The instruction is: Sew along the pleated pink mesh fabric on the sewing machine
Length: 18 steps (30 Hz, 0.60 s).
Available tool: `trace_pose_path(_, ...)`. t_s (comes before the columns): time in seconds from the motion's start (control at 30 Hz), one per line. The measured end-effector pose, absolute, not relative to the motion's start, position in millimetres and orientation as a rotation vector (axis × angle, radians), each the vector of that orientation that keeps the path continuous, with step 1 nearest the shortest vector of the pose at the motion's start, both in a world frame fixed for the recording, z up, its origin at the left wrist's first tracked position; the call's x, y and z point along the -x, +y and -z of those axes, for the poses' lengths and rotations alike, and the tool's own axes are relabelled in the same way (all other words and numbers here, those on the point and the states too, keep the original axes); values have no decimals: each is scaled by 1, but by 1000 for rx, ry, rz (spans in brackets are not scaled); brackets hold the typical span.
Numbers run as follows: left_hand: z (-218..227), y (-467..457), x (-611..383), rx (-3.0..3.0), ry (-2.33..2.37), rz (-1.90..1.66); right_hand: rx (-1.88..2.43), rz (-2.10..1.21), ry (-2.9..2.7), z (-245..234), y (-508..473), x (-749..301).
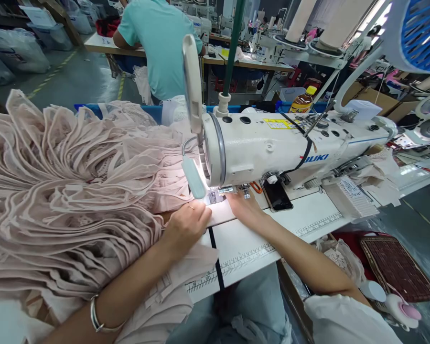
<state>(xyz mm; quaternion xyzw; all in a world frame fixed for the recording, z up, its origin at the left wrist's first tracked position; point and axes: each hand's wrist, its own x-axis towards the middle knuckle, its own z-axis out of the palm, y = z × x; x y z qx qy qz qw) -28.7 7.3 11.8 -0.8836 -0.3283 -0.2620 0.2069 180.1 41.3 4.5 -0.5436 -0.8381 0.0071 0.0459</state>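
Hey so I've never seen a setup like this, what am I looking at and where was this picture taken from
It's one picture, from a camera on a seated person's head, looking forward and down. The big white machine is a sewing machine. The wearer's left hand rests by pale cloth; the right hand reaches beneath the machine. Their exact grip is hidden. A large heap of pinkish fabric lies left, and a phone lies beside the machine.

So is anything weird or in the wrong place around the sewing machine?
I can't see any spill or damage. A phone lying on the worktable, near the right hand, looks a little out of place, since it isn't a sewing tool. So does the yellow-capped bottle behind the sewing machine.
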Motion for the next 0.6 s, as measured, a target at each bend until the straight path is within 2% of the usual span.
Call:
trace_pose_path(0.1,-5,4,24,2716,-744,653,1718,10,-2593,-5,40,-179)
trace_pose_path(0.27,15,12,43,2974,-832,646,1633,40,-2589,-8,40,-180)
trace_pose_path(0.47,16,-7,42,2697,-1238,188,1568,27,-2537,-2,43,-184)
trace_pose_path(0.6,11,-25,31,2716,-1183,117,1480,58,-2550,-6,41,-183)
